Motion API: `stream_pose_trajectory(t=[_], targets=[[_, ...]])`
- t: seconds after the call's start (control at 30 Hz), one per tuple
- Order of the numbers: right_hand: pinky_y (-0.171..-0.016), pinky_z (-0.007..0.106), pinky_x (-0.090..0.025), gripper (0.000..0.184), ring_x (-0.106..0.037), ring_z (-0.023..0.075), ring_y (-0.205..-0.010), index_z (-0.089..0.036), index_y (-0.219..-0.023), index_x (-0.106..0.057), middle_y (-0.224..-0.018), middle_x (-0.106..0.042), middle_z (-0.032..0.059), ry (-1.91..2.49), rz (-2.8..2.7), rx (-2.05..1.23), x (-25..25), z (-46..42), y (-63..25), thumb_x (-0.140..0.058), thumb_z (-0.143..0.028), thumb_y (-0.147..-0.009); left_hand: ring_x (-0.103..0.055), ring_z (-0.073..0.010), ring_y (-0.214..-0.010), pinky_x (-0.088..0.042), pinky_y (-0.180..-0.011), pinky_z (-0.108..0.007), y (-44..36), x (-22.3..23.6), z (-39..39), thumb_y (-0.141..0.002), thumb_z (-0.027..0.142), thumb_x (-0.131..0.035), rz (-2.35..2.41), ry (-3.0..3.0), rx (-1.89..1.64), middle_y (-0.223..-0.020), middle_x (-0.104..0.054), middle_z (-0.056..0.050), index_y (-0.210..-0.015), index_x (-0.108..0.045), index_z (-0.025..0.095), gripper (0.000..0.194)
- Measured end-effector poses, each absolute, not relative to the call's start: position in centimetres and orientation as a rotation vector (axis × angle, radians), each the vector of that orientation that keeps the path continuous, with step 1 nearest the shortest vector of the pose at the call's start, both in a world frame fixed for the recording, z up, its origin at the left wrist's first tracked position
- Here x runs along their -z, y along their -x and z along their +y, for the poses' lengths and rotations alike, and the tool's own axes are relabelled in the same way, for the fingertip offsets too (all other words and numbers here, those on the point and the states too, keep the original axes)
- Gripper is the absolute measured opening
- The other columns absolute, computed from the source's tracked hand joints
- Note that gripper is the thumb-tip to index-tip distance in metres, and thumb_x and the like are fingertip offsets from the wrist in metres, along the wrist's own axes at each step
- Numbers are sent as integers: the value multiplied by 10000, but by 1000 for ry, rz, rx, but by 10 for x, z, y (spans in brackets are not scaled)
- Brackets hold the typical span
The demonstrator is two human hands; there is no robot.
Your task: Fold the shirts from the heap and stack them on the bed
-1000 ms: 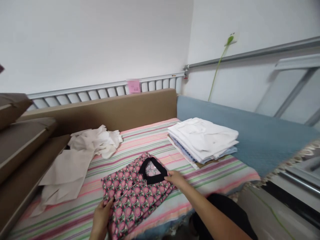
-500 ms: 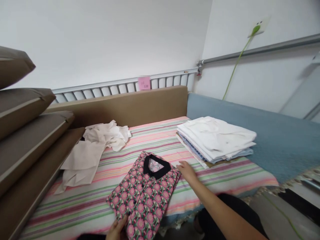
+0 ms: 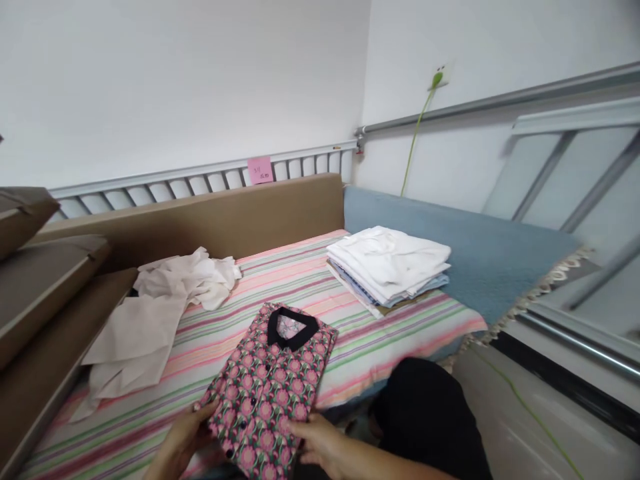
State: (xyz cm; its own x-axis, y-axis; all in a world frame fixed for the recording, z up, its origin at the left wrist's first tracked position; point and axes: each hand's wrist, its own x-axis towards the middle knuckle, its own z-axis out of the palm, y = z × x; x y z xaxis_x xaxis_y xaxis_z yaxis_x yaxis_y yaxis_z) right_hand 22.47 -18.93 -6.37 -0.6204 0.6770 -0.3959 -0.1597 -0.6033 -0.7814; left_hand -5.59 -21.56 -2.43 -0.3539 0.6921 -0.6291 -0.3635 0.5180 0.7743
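A folded shirt (image 3: 280,373), pink floral on dark with a black collar and dark buttons, lies face up on the striped sheet (image 3: 210,340), its collar pointing away from me. My left hand (image 3: 187,427) grips its left edge, thumb on top and fingers underneath. On the right edge, near the lower end, my right hand (image 3: 320,437) holds it the same way. The shirt's bottom end runs near the lower frame edge.
To the right stands a stack of folded white and blue clothes (image 3: 390,263). Crumpled white cloth (image 3: 170,300) lies at the left, beside piled brown cushions (image 3: 55,280). A brown panel (image 3: 240,210) and blue padding (image 3: 425,220) border the bed.
My right hand has moved from beside the shirt's collar end down to its lower right edge and taken hold. My left hand has shifted up the left edge. The view has turned right.
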Motion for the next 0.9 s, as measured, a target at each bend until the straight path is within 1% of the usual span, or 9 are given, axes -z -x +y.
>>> stream_pose_trajectory(t=[0.1,0.2,0.3,0.37,0.43,0.57,0.7,0.8,0.9], targets=[[-887,416,-438,408,-623,257,-972,-263,-917,-681,-912,-715,19,969,-892,-2168,38,-188,-217,-737,-440,-554,-645,-198,-596,-515,-580,-287,40,-1,-232,-518,304,-807,1617,-303,-1210,-687,-697,-68,-817,-630,125,391],[-908,392,-438,386,-632,252,-949,-183,-923,-684,-927,-712,66,867,-829,-2124,-10,-190,-230,-712,-418,-618,-658,-199,-676,-517,-572,-263,15,-47,-256,-511,293,-808,1523,-302,-1322,-808,-717,-62,-872,-655,145,420],[-888,396,-459,406,-640,253,-930,-175,-958,-663,-941,-707,80,809,-781,-2128,-69,-191,-255,-738,-386,-619,-661,-244,-721,-515,-508,-290,-14,-98,-279,-487,317,-799,1484,-302,-1465,-911,-715,-50,-895,-680,185,445],[-853,401,-481,404,-652,251,-893,-190,-963,-650,-922,-709,74,788,-766,-2158,-104,-190,-272,-754,-366,-614,-658,-270,-739,-522,-498,-317,-32,-125,-287,-505,332,-775,1448,-335,-1561,-905,-715,-42,-866,-693,209,391],[-824,381,-498,362,-661,238,-859,-188,-937,-646,-899,-711,69,750,-790,-2147,-128,-182,-282,-753,-348,-630,-655,-257,-743,-531,-507,-309,-45,-142,-284,-551,299,-745,1396,-380,-1657,-877,-716,-29,-798,-692,224,264],[-772,304,-517,249,-670,192,-759,-136,-826,-647,-782,-710,62,700,-896,-2103,-148,-135,-273,-739,-290,-653,-645,-181,-646,-534,-507,-256,-54,-164,-238,-656,159,-642,1289,-361,-1712,-726,-696,-25,-683,-640,177,33],[-704,281,-530,140,-647,146,-600,-112,-736,-625,-610,-673,30,727,-1019,-2122,-177,-72,-254,-706,-212,-680,-641,-143,-600,-505,-466,-199,-52,-197,-189,-743,120,-550,1239,-431,-1769,-663,-678,-29,-711,-605,133,64],[-746,292,-528,170,-662,149,-680,-116,-820,-634,-710,-699,33,548,-1175,-1974,-205,-50,-256,-703,-199,-688,-623,-125,-570,-512,-480,-202,-53,-213,-184,-725,156,-603,1165,-612,-1891,-667,-674,-2,-758,-607,131,41],[-783,337,-527,335,-666,185,-800,-145,-957,-625,-850,-711,50,515,-1257,-1912,-194,-48,-270,-736,-238,-655,-602,-123,-525,-493,-443,-206,-59,-185,-194,-656,206,-695,1189,-588,-1867,-617,-641,34,-723,-581,152,142]])
